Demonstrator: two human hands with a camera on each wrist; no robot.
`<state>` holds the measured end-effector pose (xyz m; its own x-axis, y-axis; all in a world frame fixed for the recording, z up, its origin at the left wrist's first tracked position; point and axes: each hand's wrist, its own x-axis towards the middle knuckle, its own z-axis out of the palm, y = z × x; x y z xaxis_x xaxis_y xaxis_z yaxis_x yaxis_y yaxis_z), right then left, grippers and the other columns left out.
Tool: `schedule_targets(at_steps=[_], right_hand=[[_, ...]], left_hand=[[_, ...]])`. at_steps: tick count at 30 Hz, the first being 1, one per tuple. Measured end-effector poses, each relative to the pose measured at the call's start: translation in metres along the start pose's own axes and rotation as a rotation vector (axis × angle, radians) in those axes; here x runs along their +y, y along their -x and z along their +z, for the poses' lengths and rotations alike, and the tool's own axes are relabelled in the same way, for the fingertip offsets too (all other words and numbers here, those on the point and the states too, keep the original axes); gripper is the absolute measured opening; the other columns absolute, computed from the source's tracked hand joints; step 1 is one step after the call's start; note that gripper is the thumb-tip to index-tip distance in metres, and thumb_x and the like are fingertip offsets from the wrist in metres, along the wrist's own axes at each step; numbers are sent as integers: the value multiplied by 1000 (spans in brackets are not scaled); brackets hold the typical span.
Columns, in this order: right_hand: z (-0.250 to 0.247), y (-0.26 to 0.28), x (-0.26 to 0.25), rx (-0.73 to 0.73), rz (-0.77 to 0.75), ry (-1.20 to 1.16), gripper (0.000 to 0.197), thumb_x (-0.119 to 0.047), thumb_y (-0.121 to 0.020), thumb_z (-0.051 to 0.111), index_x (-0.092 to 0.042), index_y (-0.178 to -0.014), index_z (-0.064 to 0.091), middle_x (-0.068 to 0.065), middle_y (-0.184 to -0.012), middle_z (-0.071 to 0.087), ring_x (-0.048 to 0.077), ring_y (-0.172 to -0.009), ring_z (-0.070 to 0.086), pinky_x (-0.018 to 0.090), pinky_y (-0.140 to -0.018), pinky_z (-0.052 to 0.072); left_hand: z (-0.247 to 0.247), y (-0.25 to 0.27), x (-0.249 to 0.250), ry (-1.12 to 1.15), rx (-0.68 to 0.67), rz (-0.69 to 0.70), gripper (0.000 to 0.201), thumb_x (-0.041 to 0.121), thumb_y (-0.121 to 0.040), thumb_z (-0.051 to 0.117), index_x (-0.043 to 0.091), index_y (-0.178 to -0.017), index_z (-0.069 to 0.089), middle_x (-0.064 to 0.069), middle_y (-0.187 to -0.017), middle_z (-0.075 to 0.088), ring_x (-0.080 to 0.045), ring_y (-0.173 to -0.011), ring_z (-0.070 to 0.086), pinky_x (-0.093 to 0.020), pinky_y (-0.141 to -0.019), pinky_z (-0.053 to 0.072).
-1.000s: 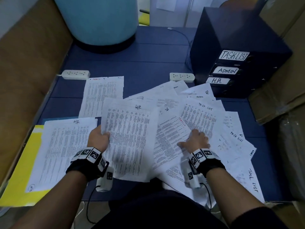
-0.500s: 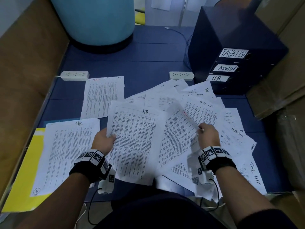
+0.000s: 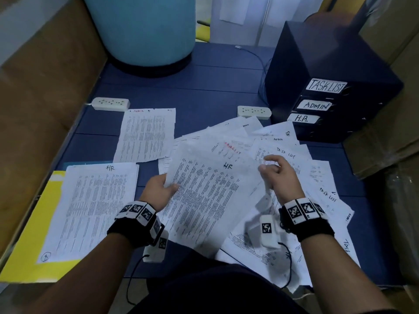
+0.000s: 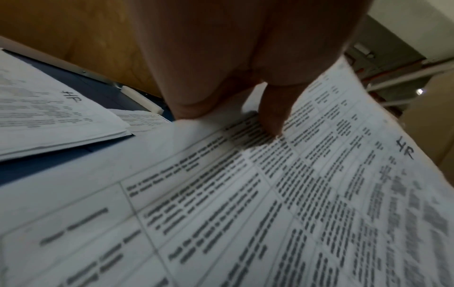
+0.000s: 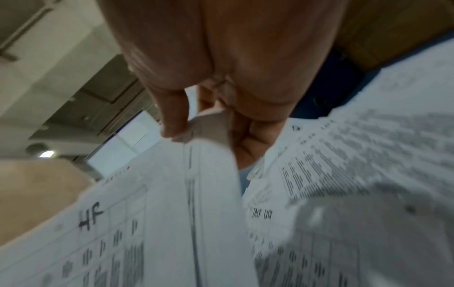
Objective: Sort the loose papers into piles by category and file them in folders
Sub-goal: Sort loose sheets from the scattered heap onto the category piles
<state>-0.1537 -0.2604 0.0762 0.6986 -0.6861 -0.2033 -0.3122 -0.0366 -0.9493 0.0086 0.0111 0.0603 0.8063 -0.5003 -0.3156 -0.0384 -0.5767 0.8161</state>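
My left hand [image 3: 163, 189] grips the left edge of a printed sheet marked HR [image 3: 210, 196], held tilted above the table; its thumb lies on the print [image 4: 272, 118]. At that sheet's right edge, my right hand [image 3: 274, 171] pinches a lifted sheet's edge [image 5: 203, 126] between thumb and fingers. A red-headed sheet [image 3: 229, 148] shows behind the HR sheet. An HR pile [image 3: 97, 205] lies on a yellow folder [image 3: 27, 257] at the left. An Admin sheet [image 3: 147, 134] lies beyond it. Loose papers [image 3: 322, 177] fan out on the right.
A dark drawer box [image 3: 328, 64] labelled TASKLIST, ADMIN and H.R. stands at the back right. A blue barrel [image 3: 147, 30] stands at the back. Two power strips [image 3: 111, 104] [image 3: 254, 112] lie on the blue table [image 3: 204, 87]. Cardboard [image 3: 34, 98] lines both sides.
My left hand has raised the HR sheet off the table. My right hand picked a red-headed sheet out of the spread and swung it up and left behind the HR sheet.
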Motion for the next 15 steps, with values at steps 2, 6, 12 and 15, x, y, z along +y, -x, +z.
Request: schedule_targets(at_steps=[2,6,12,15], right_hand=[[13,2,3,-16,136,-202,17,-19,-94,62,-21,-109,55,3,-80,58,21,-65,57,31,-65,50],[55,12,11,-279,228,-119,12,-14,-97,57,-19,-87,56,-7,-65,57,14,-57,49,28,-58,43],[129,12,7,-272,250,-15,25,-26,-85,68,-13,-106,69,12,-97,74,25,-83,67,43,-76,54],[153,6,11,-218,217,66,25,-38,-82,67,-28,-104,70,-6,-106,73,19,-100,67,44,-93,50]], left_hand=[[-9,1,-4,111,83,-40,13,12,-92,59,23,-94,66,1,-95,69,-23,-93,65,-35,-84,50],[-27,5,-16,137,116,-92,8,15,-92,61,18,-91,68,-6,-94,70,-22,-85,65,-35,-81,52],[-70,19,-53,29,220,-163,10,11,-92,58,5,-97,65,-9,-88,63,-26,-83,58,-29,-74,39],[-105,20,-90,-37,316,-260,19,9,-91,59,-4,-103,64,-22,-95,65,-37,-93,60,-31,-74,39]])
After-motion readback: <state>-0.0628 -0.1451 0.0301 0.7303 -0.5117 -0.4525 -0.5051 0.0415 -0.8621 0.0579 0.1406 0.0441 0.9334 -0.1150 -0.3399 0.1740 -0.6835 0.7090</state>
